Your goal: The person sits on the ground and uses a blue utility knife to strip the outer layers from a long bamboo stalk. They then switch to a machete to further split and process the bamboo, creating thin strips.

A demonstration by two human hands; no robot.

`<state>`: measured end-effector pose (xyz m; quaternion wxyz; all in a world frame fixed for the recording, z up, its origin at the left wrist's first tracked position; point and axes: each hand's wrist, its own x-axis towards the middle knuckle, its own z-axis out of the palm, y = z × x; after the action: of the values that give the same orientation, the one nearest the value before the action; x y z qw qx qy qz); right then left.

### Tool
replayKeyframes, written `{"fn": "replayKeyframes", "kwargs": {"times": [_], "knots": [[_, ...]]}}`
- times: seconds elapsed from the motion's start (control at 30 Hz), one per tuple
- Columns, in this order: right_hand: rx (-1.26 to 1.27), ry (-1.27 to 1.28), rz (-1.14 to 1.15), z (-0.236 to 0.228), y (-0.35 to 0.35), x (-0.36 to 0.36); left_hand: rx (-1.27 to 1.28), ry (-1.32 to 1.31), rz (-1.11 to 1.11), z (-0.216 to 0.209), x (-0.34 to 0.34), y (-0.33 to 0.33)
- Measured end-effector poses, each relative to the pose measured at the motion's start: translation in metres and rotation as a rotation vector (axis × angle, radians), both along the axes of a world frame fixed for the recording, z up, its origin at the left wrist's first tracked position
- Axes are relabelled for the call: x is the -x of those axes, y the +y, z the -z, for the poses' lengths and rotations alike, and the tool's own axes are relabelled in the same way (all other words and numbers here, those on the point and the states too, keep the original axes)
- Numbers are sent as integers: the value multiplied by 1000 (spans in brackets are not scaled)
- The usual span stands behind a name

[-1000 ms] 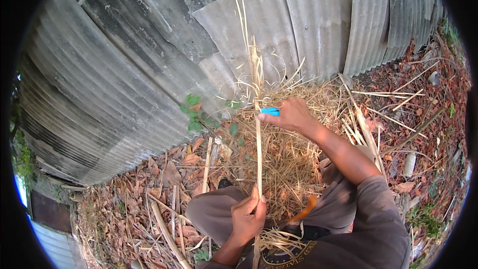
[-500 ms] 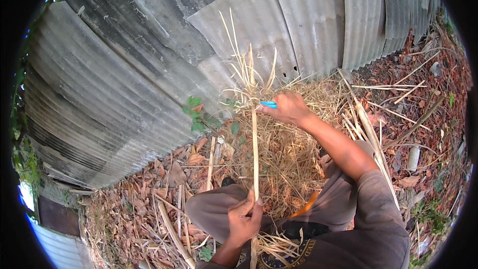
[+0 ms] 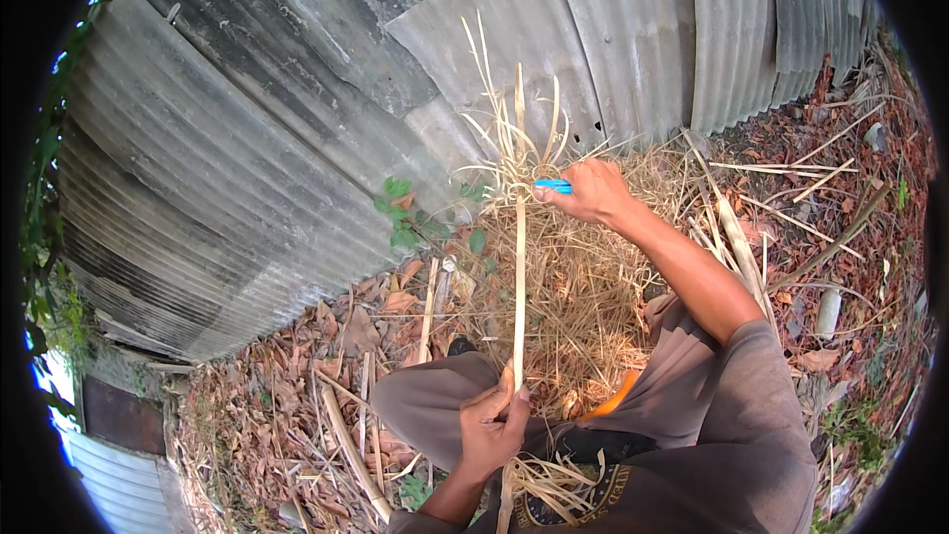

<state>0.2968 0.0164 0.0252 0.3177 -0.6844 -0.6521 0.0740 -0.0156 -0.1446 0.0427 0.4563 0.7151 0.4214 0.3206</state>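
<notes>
A long pale strip, looking like bamboo [image 3: 521,287], runs from my lap toward the fence. My left hand [image 3: 491,430] is closed around its near part, thumb along the strip. Farther up, my right hand [image 3: 596,191] grips a small blue tool [image 3: 553,186] against the strip's right side; any blade is too small or hidden to make out. Thin curled shavings [image 3: 514,153] fan out from the strip at and beyond the tool. More loose curls [image 3: 561,483] bunch near the strip's other end at my lap.
A corrugated metal fence [image 3: 297,138] stands in front and to the left. Straw-like shavings [image 3: 573,307] heap between my bent legs. Dry leaves [image 3: 287,405] and cut sticks [image 3: 346,450] lie at left; a thicker split stalk [image 3: 741,247] lies at right. A small green plant [image 3: 403,222] grows by the fence.
My right hand with the blue tool has moved slightly farther from me along the strip. The left hand keeps its hold. The whole view has shifted a little.
</notes>
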Motion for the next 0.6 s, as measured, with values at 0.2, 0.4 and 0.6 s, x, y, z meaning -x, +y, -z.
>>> {"fn": "replayKeyframes", "kwargs": {"times": [0.2, 0.4, 0.6], "knots": [[-99, -128, -402, -11, -58, 79, 250, -268, -238, -23, -12, 5], [-175, -172, -236, -9, -42, 58, 395, -442, -164, -15, -17, 5], [-142, -186, -214, -1, -28, 46, 371, -382, -169, -14, -19, 6]]}}
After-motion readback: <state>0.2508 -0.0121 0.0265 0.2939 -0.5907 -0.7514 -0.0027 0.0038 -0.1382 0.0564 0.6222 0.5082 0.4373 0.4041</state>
